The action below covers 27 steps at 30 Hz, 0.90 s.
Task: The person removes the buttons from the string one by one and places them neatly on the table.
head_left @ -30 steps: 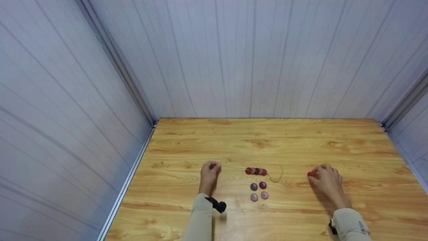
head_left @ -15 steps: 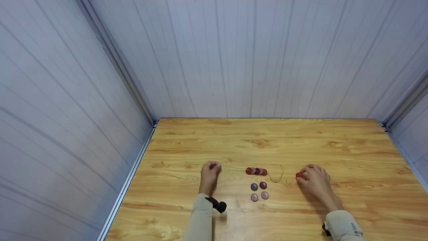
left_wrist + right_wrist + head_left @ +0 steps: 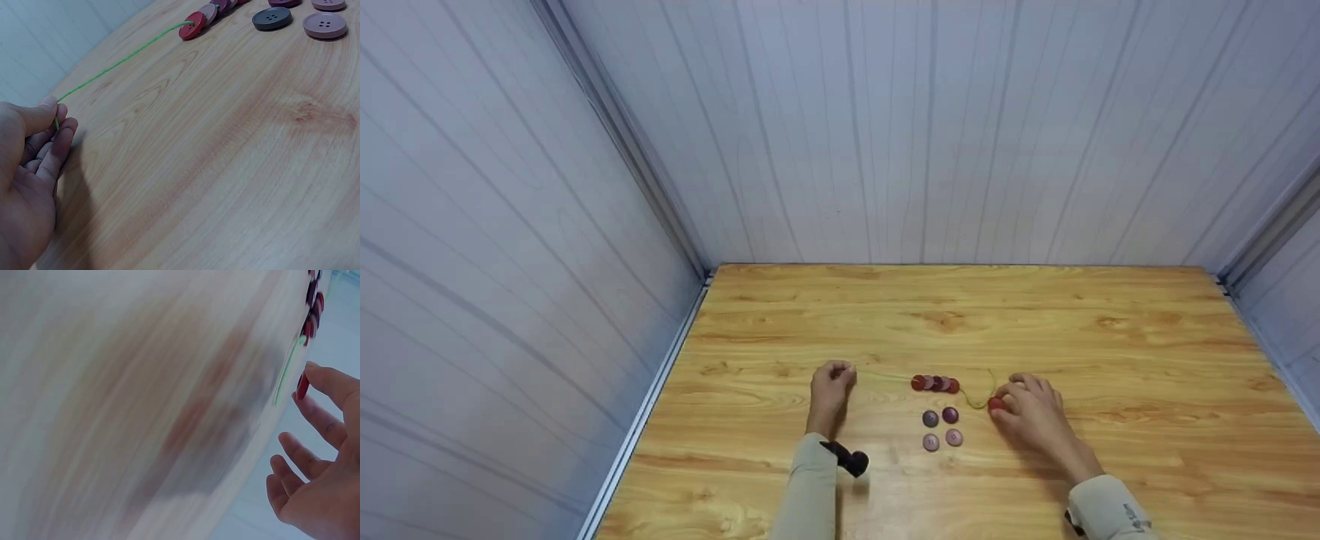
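Observation:
My left hand (image 3: 829, 391) pinches one end of a thin green string (image 3: 126, 58) between thumb and fingertips. From there the string runs fairly straight to a row of several overlapping buttons (image 3: 936, 383), red, pink and dark purple, threaded on it. Beyond the row its other end curls loosely on the table. Between thumb and index finger, my right hand (image 3: 1035, 412) holds a red button (image 3: 302, 386) beside that loose end. Whether the button touches the string cannot be made out. The other right fingers are spread and bent.
Below the row lie a grey button (image 3: 272, 18), a purple button (image 3: 950, 415) and two pink buttons (image 3: 931, 442) (image 3: 954, 437). The wooden table (image 3: 780, 315) meets pale panelled walls (image 3: 885, 135) at the back and sides.
My right hand has moved left across the table with the red button, up to the loose string end. The left hand, the row and the loose buttons have stayed in place.

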### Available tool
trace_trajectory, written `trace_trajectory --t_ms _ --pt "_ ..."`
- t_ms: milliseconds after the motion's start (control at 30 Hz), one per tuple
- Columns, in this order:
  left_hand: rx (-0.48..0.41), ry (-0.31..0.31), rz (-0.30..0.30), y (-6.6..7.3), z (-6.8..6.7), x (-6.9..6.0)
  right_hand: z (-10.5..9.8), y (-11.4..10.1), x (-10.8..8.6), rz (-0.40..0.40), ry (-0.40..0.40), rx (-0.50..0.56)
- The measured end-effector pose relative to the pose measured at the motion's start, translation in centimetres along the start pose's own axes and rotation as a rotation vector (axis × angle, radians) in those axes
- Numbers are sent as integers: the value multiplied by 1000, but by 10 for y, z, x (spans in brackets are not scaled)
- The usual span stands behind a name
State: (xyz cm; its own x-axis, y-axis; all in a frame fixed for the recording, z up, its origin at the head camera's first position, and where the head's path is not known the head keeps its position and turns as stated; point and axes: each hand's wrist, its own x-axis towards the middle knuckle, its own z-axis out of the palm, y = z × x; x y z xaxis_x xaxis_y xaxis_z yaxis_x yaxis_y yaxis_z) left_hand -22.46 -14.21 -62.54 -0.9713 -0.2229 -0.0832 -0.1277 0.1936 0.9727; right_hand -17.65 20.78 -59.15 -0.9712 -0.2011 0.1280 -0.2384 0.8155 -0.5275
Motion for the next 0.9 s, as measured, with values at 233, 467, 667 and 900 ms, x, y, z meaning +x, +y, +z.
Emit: trace_trajectory --t_ms 233,467,667,900 --pt "7 14 8 0 1 1 10 -13 -1 -70 -29 -5" --pt "-14 5 -5 1 1 0 17 -20 -2 -96 -81 -41" --pt "-17 6 -1 1 1 0 21 -22 1 -110 -85 -87" --pt "3 16 15 1 1 1 23 -22 4 -122 -45 -104"
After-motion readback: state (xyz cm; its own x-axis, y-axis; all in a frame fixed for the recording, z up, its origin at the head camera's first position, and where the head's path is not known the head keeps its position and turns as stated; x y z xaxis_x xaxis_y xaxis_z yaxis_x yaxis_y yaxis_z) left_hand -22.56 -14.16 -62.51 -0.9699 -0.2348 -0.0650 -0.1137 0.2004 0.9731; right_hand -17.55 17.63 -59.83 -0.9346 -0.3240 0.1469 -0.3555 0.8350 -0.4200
